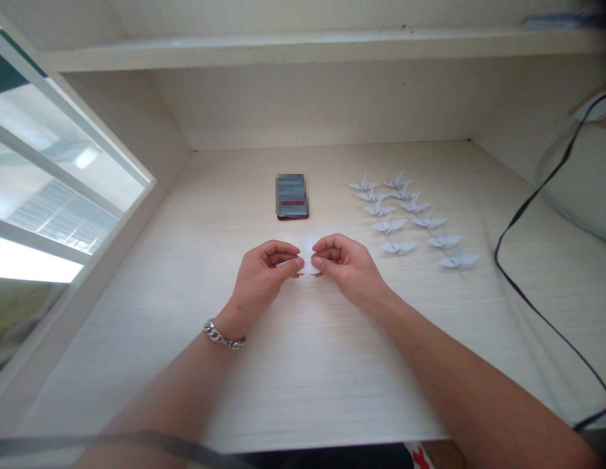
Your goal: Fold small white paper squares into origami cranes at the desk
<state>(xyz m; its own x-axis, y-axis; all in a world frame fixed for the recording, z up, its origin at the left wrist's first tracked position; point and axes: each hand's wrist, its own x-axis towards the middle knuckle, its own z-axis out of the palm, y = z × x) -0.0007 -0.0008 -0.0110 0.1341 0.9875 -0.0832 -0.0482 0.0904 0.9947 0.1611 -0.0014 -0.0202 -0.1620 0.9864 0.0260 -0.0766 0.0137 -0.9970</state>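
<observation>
A small piece of white paper (307,258) is held between my two hands, just above the middle of the desk. My left hand (270,266), with a chain bracelet (223,335) at its wrist, pinches the paper's left side between thumb and fingers. On the other side, my right hand (348,266) pinches it in the same way. The fingers cover much of the paper, so its folds cannot be made out. To the right, several folded white paper cranes (388,225) stand in two slanting rows, apart from my hands.
Beyond my hands lies a phone (292,197), its screen blurred out. A black cable (511,277) runs down the right side. A shelf edge (303,52) crosses above the desk (303,378), and a window (53,169) is at the left.
</observation>
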